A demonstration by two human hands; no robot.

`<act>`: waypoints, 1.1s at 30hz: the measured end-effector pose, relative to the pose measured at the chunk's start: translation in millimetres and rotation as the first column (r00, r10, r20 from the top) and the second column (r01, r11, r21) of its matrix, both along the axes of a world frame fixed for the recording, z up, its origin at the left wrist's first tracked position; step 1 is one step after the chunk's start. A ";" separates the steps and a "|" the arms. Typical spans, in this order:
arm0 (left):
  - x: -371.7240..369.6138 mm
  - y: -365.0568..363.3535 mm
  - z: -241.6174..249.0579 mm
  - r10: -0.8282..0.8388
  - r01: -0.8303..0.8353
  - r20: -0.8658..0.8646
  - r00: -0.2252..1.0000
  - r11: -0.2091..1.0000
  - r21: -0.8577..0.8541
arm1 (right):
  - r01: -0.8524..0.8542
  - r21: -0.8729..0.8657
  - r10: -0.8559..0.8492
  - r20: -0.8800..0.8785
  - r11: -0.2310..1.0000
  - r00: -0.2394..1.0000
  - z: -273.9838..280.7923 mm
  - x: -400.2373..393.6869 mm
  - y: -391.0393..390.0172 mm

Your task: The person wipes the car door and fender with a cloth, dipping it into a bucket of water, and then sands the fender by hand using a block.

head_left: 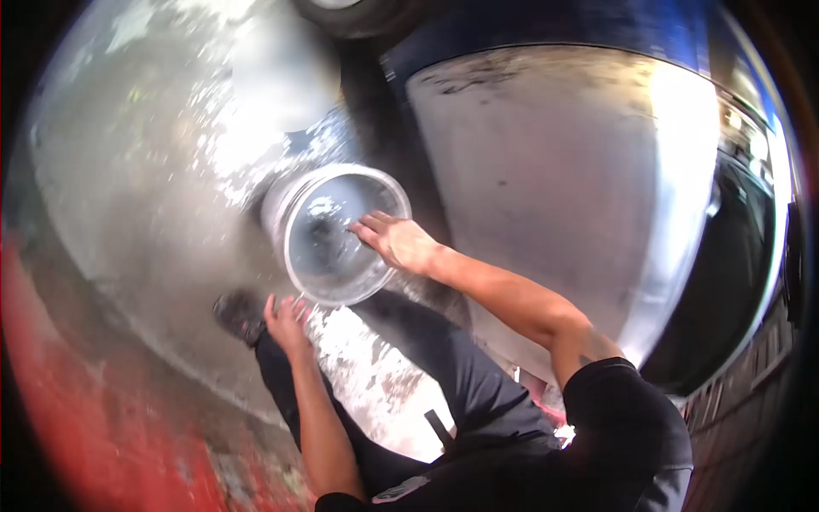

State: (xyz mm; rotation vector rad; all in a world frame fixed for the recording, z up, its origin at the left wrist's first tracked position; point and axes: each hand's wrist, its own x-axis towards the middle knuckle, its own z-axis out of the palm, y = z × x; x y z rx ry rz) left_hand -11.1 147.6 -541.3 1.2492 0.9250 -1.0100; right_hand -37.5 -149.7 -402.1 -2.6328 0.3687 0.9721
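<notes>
A whitish plastic bucket (280, 213) with water (328, 235) in it stands on the wet floor between my legs and the car. My right hand (399, 242) reaches over the bucket's right side, its fingers stretched toward the water and nothing visible in them. Just outside the near left rim, my left hand (288, 322) is open, fingers apart and bent a little.
On the right, a car's silver-grey panel (546, 196) rises close beside the bucket, with blue bodywork (554, 26) beyond. A tyre (354, 19) shows at the top. My shoe (239, 316) is left of the bucket; red-painted floor (94, 410) lies at lower left.
</notes>
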 end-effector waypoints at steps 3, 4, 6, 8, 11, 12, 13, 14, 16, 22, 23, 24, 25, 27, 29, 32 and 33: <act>5.6 -6.0 3.1 0.001 -0.003 -0.032 0.999 0.999 -0.054 | -0.252 -0.290 0.300 0.135 0.923 0.944 177.4 27.6 -46.4; 8.8 -6.1 6.0 0.016 -0.019 -0.058 0.998 0.999 -0.046 | -0.261 -0.426 0.358 0.164 0.866 0.919 234.8 38.0 -57.3; 12.7 -9.5 10.1 0.018 -0.023 -0.072 0.997 0.997 -0.068 | -0.243 -0.689 0.420 0.098 0.683 0.902 317.4 44.9 -79.4; 13.9 -13.1 8.9 0.007 -0.013 -0.078 0.997 0.997 -0.074 | -0.289 -0.807 0.391 -0.078 0.515 0.917 357.9 28.0 -117.2; 16.8 -13.0 1.7 0.004 -0.012 -0.093 0.996 0.997 -0.082 | -0.310 -0.837 0.306 -0.182 0.451 0.934 367.4 17.1 -147.9; 17.3 -13.9 1.3 -0.006 0.000 -0.093 0.996 0.998 -0.068 | -0.320 -0.827 0.291 -0.199 0.462 0.936 367.1 11.1 -154.6; 14.6 -14.8 0.1 -0.014 0.007 -0.097 0.995 0.998 -0.069 | -0.320 -0.826 0.284 -0.203 0.464 0.937 367.0 2.9 -157.8; 11.5 -12.7 -2.6 -0.015 0.009 -0.088 0.996 0.998 -0.067 | -0.295 -0.830 0.254 -0.192 0.473 0.948 366.1 -1.9 -155.6; 7.6 -14.1 -7.6 0.013 -0.017 -0.075 0.997 0.998 -0.053 | -0.227 -0.836 0.213 -0.136 0.500 0.968 371.4 -14.6 -146.8; 2.3 -20.4 -12.3 0.000 -0.001 -0.041 0.999 1.000 -0.019 | -0.272 -0.791 0.313 -0.107 0.549 0.944 367.3 16.3 -176.2; 7.0 -19.6 -13.2 0.003 -0.003 -0.024 1.000 1.000 -0.001 | -0.290 -0.763 0.367 -0.074 0.578 0.927 366.6 26.4 -178.6; 7.3 -20.2 -11.3 0.023 -0.023 -0.017 1.000 1.000 -0.008 | -0.307 -0.777 0.346 -0.123 0.549 0.930 378.2 23.6 -175.8; 6.0 -21.4 -12.2 0.027 -0.027 -0.024 0.999 1.000 -0.011 | -0.314 -0.777 0.350 -0.130 0.546 0.928 393.2 22.7 -175.5; 0.9 -18.5 -16.3 0.061 -0.060 -0.043 0.997 0.998 0.013 | -0.429 -0.766 0.352 -0.281 0.478 0.893 413.8 20.8 -175.7; -2.8 -26.6 -21.2 0.056 -0.056 -0.045 0.997 0.998 0.013 | -0.413 -0.752 0.360 -0.248 0.514 0.899 405.5 28.1 -188.9; -6.7 -27.1 -22.3 -0.012 0.011 0.018 1.000 0.999 0.052 | -0.555 -0.639 0.509 -0.283 0.533 0.813 412.1 46.9 -192.2; -5.8 -32.3 -18.6 0.017 -0.018 0.011 1.000 0.995 0.093 | -0.552 -0.645 0.503 -0.286 0.528 0.815 429.8 47.5 -193.7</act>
